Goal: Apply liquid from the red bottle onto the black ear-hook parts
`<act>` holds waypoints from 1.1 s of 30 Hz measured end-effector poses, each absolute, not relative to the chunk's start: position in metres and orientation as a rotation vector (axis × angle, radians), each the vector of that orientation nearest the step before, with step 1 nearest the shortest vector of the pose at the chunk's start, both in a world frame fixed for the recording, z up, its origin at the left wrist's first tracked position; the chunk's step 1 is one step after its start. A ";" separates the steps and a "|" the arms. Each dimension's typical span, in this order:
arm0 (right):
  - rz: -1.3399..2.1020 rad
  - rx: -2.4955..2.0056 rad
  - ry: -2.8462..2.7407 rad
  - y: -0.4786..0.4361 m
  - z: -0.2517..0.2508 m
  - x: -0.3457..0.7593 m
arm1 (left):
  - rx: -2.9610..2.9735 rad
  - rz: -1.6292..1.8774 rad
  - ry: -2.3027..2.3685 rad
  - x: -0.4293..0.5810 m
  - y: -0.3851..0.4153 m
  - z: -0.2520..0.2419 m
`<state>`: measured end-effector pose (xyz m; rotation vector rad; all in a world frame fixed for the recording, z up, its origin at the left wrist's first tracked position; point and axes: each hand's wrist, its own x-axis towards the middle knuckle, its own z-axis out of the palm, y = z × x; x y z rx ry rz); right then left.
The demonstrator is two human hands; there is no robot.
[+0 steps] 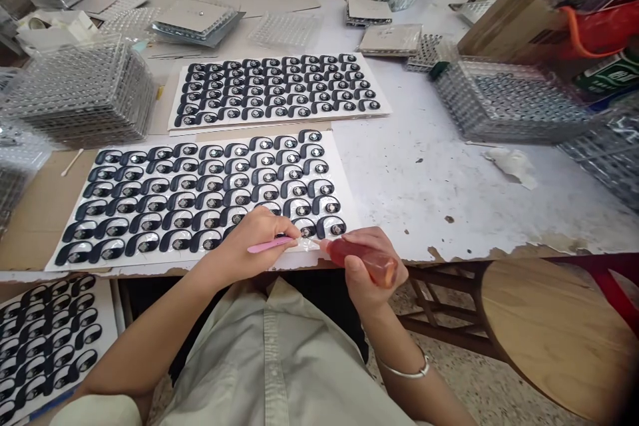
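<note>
A pink plastic spatula sits pinched in the left grip, lying almost level and pointing right. The right grip holds a translucent red-orange squeeze bottle, tilted with its narrow nozzle pointing left toward the spatula. Both hover at the near edge of a white sheet of black ear-hook pieces with round silver centres, laid in tight rows.

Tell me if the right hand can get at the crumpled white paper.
Probably yes: nothing stands between the right hand and the crumpled white paper on the table, though its fingers now hold a red bottle, which would need setting down.
</note>
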<state>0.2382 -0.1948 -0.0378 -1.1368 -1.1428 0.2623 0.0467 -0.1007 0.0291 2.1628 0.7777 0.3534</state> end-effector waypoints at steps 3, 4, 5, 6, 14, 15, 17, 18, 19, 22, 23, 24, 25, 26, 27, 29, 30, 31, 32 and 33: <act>0.236 -1.153 -1.172 -0.194 -0.038 0.238 | 2.159 0.357 0.770 0.047 -0.102 0.029; 0.237 -1.155 -1.175 -0.194 -0.037 0.238 | 2.162 0.359 0.770 0.047 -0.102 0.029; 0.239 -1.158 -1.179 -0.194 -0.037 0.238 | 2.164 0.359 0.770 0.047 -0.103 0.029; 0.240 -1.159 -1.185 -0.193 -0.037 0.239 | 2.165 0.361 0.770 0.047 -0.103 0.029; 0.214 -1.174 -1.234 -0.194 -0.037 0.238 | 2.168 0.379 0.759 0.046 -0.103 0.030; 0.207 -1.177 -1.246 -0.194 -0.036 0.238 | 2.173 0.383 0.758 0.046 -0.103 0.030; 0.200 -1.184 -1.271 -0.194 -0.033 0.238 | 2.182 0.393 0.748 0.046 -0.104 0.030; 0.202 -1.185 -1.280 -0.193 -0.031 0.239 | 2.185 0.398 0.742 0.046 -0.104 0.030; 0.208 -1.187 -1.287 -0.193 -0.029 0.239 | 2.188 0.403 0.738 0.046 -0.104 0.030; 0.233 -1.204 -1.307 -0.190 -0.022 0.242 | 2.192 0.416 0.743 0.046 -0.104 0.028; 0.235 -1.209 -1.316 -0.189 -0.019 0.243 | 2.192 0.419 0.743 0.046 -0.104 0.027; 0.233 -1.214 -1.326 -0.188 -0.017 0.244 | 2.193 0.419 0.739 0.045 -0.104 0.026; 0.230 -1.221 -1.336 -0.187 -0.015 0.244 | 2.194 0.418 0.733 0.045 -0.104 0.026; 0.227 -1.227 -1.345 -0.186 -0.014 0.245 | 2.195 0.416 0.724 0.045 -0.104 0.026; 0.224 -1.233 -1.352 -0.185 -0.012 0.245 | 2.196 0.416 0.717 0.045 -0.105 0.026; 0.223 -1.238 -1.359 -0.183 -0.010 0.246 | 2.198 0.419 0.716 0.045 -0.105 0.026; 0.224 -1.235 -1.363 -0.182 -0.009 0.246 | 2.198 0.425 0.717 0.045 -0.105 0.026; 0.224 -1.228 -1.366 -0.181 -0.008 0.246 | 2.198 0.432 0.718 0.045 -0.106 0.026; 0.222 -1.219 -1.371 -0.181 -0.007 0.245 | 2.198 0.438 0.716 0.045 -0.106 0.025; 0.222 -1.214 -1.378 -0.181 -0.006 0.245 | 2.198 0.443 0.713 0.045 -0.106 0.025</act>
